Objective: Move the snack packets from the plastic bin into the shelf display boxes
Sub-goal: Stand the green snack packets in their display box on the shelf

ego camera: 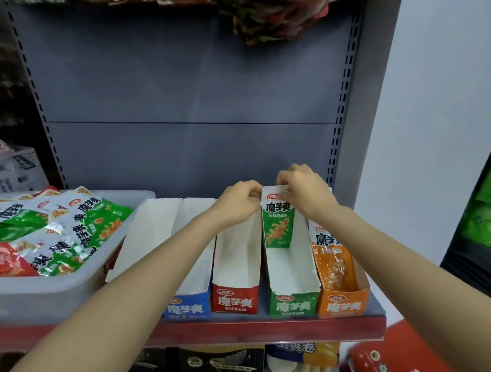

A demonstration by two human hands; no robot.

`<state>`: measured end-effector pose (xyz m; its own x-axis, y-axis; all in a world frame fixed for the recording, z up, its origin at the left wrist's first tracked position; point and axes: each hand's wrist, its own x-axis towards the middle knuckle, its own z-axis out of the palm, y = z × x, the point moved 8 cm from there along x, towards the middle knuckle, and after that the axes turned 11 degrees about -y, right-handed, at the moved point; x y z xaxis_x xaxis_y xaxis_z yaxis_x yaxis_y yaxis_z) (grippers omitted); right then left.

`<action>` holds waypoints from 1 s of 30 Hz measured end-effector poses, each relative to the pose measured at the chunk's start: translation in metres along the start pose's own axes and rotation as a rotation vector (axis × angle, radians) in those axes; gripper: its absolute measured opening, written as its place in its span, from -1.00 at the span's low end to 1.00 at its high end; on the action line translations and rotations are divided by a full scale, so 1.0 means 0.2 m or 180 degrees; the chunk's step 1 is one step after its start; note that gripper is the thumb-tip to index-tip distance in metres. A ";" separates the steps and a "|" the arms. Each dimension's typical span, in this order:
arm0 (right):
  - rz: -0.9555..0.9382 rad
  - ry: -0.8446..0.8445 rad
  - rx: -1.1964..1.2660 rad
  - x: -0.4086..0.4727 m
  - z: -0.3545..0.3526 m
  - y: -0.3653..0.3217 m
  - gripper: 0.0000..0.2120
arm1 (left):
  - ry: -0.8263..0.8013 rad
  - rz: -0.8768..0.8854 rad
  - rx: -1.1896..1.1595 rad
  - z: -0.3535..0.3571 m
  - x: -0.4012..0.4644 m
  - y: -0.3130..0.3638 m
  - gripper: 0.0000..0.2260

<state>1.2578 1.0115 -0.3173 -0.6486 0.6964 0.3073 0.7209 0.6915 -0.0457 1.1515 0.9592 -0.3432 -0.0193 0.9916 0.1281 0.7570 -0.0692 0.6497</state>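
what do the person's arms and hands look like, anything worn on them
Both arms are bare from where they enter the view to the hands, with no sleeves showing. The left hand and right hand wear no gloves, and no watch, bracelet or rings are visible.

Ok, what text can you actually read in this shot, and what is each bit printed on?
"魔芋爽": green packet that both hands pinch, left hand, right hand.
"魔芋爽": fronts of the blue box, red box, green box, orange box.
"魔芋爽": packets in the bin.
"wafer": dark box below the shelf.
Small print and the round logos: too blurred.
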 end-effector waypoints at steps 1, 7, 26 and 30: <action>0.0059 -0.0086 0.0125 0.01 0.02 0.02 -0.86 | 0.0018 0.0002 0.0005 0.00 0.00 0.00 -0.74; 0.0254 -0.0440 0.1240 0.07 0.04 0.11 -0.81 | 0.0122 0.0004 0.0070 0.00 0.01 0.01 -0.77; -0.0050 -0.0016 0.0705 0.01 -0.03 -0.03 -0.75 | 0.0718 0.0203 0.0331 -0.13 -0.12 0.03 -0.72; -0.0436 0.0135 0.0907 -0.05 -0.05 -0.29 -0.76 | 0.1098 0.0319 0.0648 -0.24 -0.32 0.00 -0.77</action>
<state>1.2252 0.9616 -0.3087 -0.7198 0.5886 0.3680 0.5263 0.8084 -0.2637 1.1216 0.8903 -0.3155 -0.1305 0.8838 0.4492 0.8794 -0.1061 0.4641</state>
